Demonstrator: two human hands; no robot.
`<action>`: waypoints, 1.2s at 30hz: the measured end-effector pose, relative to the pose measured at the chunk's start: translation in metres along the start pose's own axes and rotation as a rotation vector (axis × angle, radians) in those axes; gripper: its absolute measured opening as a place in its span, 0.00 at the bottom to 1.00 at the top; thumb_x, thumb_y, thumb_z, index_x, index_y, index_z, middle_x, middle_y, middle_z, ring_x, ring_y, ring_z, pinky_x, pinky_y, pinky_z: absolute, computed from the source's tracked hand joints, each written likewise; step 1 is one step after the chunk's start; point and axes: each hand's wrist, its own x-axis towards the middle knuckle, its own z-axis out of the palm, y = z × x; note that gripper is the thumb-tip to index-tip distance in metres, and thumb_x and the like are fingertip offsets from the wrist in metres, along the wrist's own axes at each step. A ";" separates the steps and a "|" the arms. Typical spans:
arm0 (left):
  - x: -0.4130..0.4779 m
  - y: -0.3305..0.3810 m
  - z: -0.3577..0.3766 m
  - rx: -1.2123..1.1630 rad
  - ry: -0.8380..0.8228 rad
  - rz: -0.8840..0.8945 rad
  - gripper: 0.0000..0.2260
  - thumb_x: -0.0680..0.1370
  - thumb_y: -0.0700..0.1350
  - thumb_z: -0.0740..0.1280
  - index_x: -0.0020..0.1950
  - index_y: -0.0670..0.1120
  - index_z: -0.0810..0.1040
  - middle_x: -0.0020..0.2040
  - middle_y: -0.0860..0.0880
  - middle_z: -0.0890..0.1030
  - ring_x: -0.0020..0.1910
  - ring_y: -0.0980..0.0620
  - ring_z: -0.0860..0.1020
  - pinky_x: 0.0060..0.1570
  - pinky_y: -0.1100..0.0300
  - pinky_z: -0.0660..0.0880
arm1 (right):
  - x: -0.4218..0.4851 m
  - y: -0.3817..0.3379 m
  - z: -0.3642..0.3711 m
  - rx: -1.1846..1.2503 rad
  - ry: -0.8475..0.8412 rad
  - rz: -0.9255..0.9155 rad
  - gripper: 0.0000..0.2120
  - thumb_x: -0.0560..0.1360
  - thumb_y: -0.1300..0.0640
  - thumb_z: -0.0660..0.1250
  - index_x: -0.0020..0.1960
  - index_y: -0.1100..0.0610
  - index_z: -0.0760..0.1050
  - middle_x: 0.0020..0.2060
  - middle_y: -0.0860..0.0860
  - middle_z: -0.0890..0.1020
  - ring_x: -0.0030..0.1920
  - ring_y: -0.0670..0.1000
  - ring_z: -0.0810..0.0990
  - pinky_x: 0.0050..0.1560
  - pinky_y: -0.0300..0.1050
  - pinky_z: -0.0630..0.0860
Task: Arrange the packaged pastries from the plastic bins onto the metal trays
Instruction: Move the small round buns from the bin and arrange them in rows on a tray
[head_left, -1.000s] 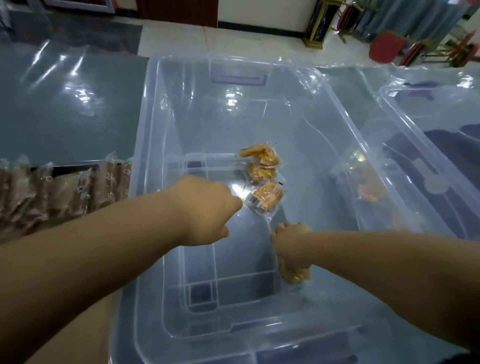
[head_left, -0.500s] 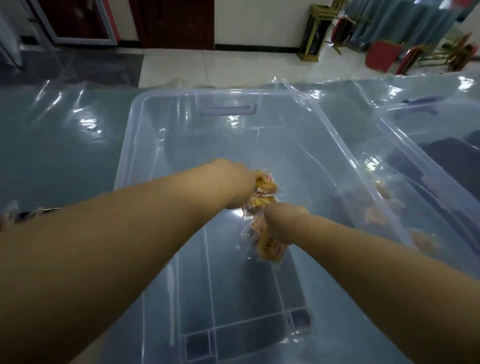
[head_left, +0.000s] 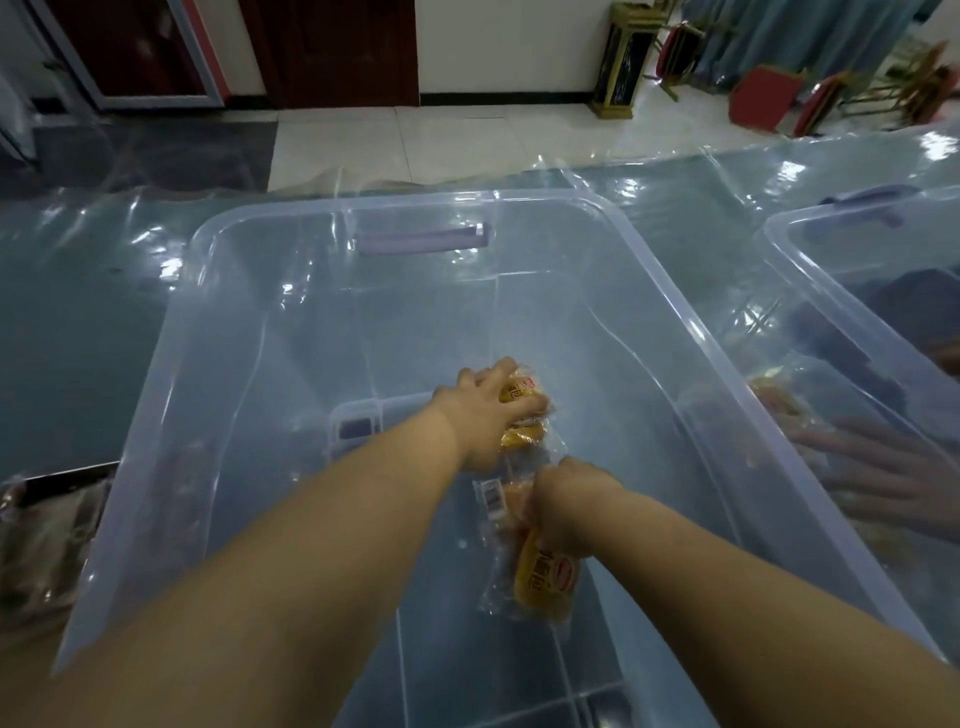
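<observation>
Reaching into a large clear plastic bin on the film-covered counter – both hands, listed in turn. Item one, left hand: fingers curled over a cluster of golden pastries in clear wrappers low inside the bin. Item two, right hand: clenched round a yellow wrapped pastry with a red label, its lower end sticking out below the fist. To the right, a second clear bin just beside the first. At the left edge, a dark tray carrying wrapped brown pastries – blurred, partly cut off
</observation>
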 end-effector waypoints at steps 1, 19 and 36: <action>0.000 -0.001 0.004 -0.010 0.010 0.007 0.37 0.69 0.56 0.70 0.70 0.67 0.48 0.74 0.50 0.41 0.67 0.34 0.57 0.55 0.41 0.72 | -0.001 -0.001 0.000 -0.017 -0.018 -0.008 0.19 0.76 0.55 0.65 0.65 0.59 0.70 0.58 0.57 0.74 0.57 0.57 0.74 0.58 0.51 0.75; -0.010 -0.003 -0.029 -0.151 0.009 -0.054 0.16 0.77 0.49 0.64 0.62 0.46 0.68 0.61 0.40 0.65 0.43 0.39 0.74 0.41 0.53 0.69 | -0.004 -0.009 -0.001 0.214 -0.009 0.038 0.31 0.71 0.55 0.71 0.69 0.54 0.60 0.65 0.58 0.61 0.59 0.60 0.73 0.57 0.49 0.73; -0.167 -0.031 -0.120 -0.341 0.495 -0.252 0.05 0.75 0.43 0.64 0.49 0.49 0.71 0.51 0.48 0.74 0.41 0.51 0.72 0.32 0.61 0.68 | -0.079 -0.012 -0.058 0.365 0.672 -0.122 0.15 0.77 0.41 0.56 0.50 0.54 0.68 0.46 0.55 0.75 0.44 0.56 0.74 0.41 0.47 0.70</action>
